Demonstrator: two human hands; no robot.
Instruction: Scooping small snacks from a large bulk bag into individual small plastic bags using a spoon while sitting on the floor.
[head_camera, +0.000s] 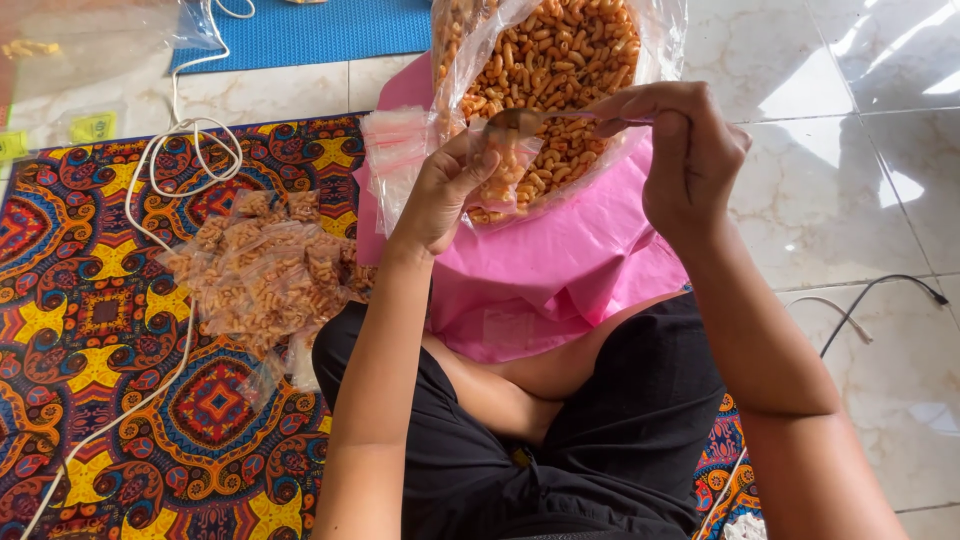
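Item 1, small clear bag (505, 165): pinched at its mouth by your left hand (440, 195), fingers closed on the thin plastic, thumb up against the rim. It hangs directly in front of that hand, partly filled with orange curled snack pieces. Judged light, limp and slippery; the film will likely crumple or slide if held loosely, so grip it at the top edge, where the opening stays wide.

Item 2, spoon (530, 122): held in your right hand (685, 150), fingers clamped together around the handle, bowl reaching left to sit just above the small bag's mouth. Stiff and easy to control; whether it is loaded cannot be told.

Item 3, large clear bag (560, 60): just beyond both hands, open, heaped with the same snack pieces. Soft-walled and probably heavy for its skin; the pieces look brittle and would crush under pressure.

Item 4, pink plastic sheet (560, 270): below both hands, spread under the large bag and over your lap.

Item 5, pile of filled small bags (265, 270): to the left of your left hand, lying on the patterned mat (90, 330).

Item 6, stack of empty small bags (395, 150): just left of your left hand, on the pink sheet.

Item 7, white cord (175, 170): well left, looping across the mat.
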